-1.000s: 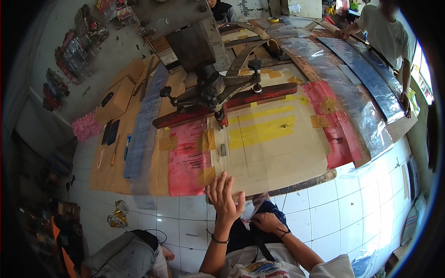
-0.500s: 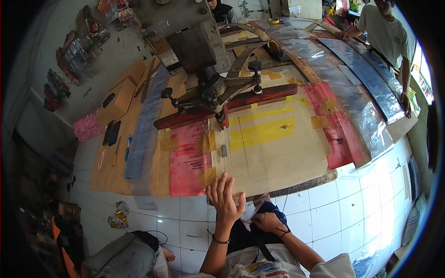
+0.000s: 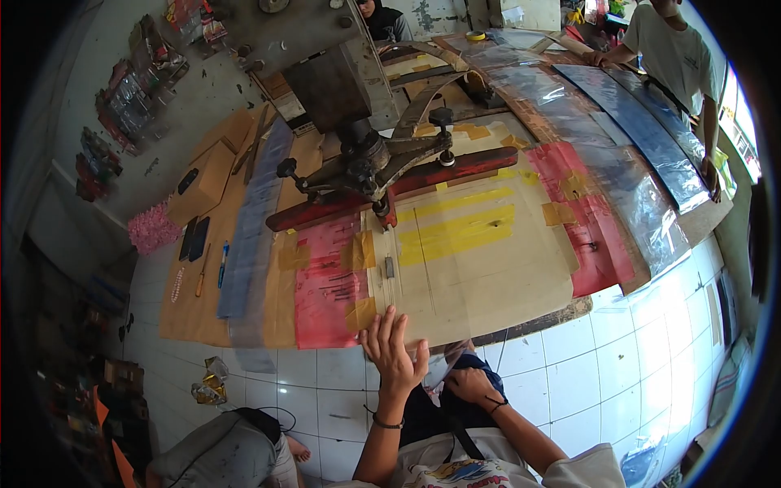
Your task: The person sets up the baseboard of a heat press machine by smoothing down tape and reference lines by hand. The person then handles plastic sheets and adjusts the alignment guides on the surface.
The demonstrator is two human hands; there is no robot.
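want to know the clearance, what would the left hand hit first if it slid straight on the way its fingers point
The left hand would probably meet the small grey piece on the beige surface first, with the red bar beyond it. Depth is hard to judge here.

Red bar point(image 3: 468, 167) over tan sheet point(image 3: 476, 281)

No lettering can be read; the shirt print point(image 3: 460, 473) is too small and blurred.

a workshop, with a bulky metal machine point(image 3: 329, 89), taped work board point(image 3: 488, 281) and plastic sheets point(image 3: 634, 134)
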